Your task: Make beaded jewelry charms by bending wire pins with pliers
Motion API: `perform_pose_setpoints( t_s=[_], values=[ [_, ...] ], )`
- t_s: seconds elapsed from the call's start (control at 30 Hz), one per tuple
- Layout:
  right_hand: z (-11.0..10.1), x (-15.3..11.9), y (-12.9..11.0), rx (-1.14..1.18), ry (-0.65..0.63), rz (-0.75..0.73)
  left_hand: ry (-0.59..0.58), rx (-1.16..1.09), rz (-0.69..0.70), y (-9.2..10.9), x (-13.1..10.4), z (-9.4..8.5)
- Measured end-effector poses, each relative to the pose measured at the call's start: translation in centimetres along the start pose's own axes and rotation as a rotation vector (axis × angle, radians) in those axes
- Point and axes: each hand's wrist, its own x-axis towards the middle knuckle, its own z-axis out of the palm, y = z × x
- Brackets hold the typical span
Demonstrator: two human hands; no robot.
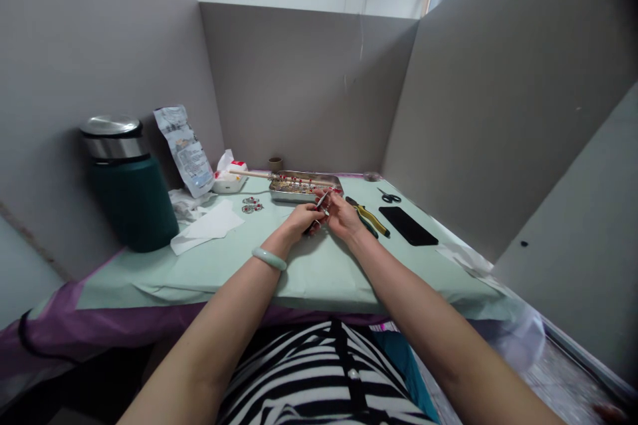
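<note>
My left hand (303, 219) is closed round a slim dark tool with a pointed pale metal tip (323, 200); its exact kind is too small to make out. Close against it, my right hand (343, 217) has its fingers bent together at the tool's tip. Something small and shiny seems to be between the fingertips, largely hidden. Just behind both hands stands a metal tray (294, 198) of red and gold beaded pieces. Several round ornaments with red beads (252, 206) lie to the left. Yellow-and-dark-handled pliers (371, 219) rest beside my right hand.
Further right are black scissors (390, 197) and a dark phone (407, 226). On the left stand a green flask (130, 199), a foil pouch (185, 153), a tissue pack (230, 176) and white paper (209, 227). A wooden stick (249, 174) reaches the tray. Grey partitions (309, 86) enclose the table.
</note>
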Motion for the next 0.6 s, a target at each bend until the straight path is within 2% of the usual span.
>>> perform_pose_setpoints(
  t_s=[0.1, 0.17, 0.27, 0.33, 0.43, 0.6],
  values=[
    [-0.18, -0.01, 0.12, -0.174, 0.017, 0.044, 0.032, -0.023, -0.019, -0.03, 0.07, -0.18],
    [-0.33, -0.04, 0.12, -0.312, 0.074, 0.045, 0.042, -0.026, -0.033, -0.01, 0.04, -0.36],
    [-0.41, -0.16, 0.00, -0.523, 0.166, -0.030, 0.053, -0.023, -0.064, 0.08, -0.05, -0.57],
    [-0.32, -0.26, -0.09, -0.624, 0.175, -0.101, 0.057, -0.030, -0.073, 0.14, -0.09, -0.65],
    [-0.18, -0.32, -0.08, -0.672, 0.144, -0.163, 0.057, -0.051, -0.081, 0.23, -0.10, -0.68],
    [-0.43, -0.03, 0.37, -0.639, 0.108, -0.184, 0.056, -0.087, -0.111, 0.27, -0.05, -0.70]
  ],
)
